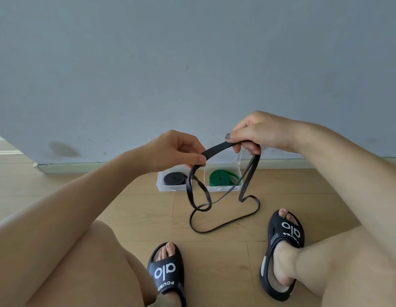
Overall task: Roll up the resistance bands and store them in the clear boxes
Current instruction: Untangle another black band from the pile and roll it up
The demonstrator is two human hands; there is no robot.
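seated on a wooden floor (126,207) facing a grey wall (192,63), i hold a long black resistance band (217,148) stretched between both hands, partway through a tidy-up job; my left hand (172,149) pinches one end of the flat strap between thumb and fingertips, otherwise loosely curled, while my right hand (257,131) is closed over the other end, thumb on top, fingers wrapped below; from both grips the band falls in slack, twisted loops beneath my hands and trails onto the floor between my feet in black slides (166,273), so by my reckoning this band is not yet rolled at all; beyond and below my hands, against the skirting, two clear boxes sit side by side and touching: the left box (160,185) holds a coiled black band (175,178), the right box (223,188), its lid standing open behind it, holds a coiled green band (221,178); two bands appear stored, one in hand remains to be untwisted, rolled and boxed; whether a third box waits out of view, i cannot tell
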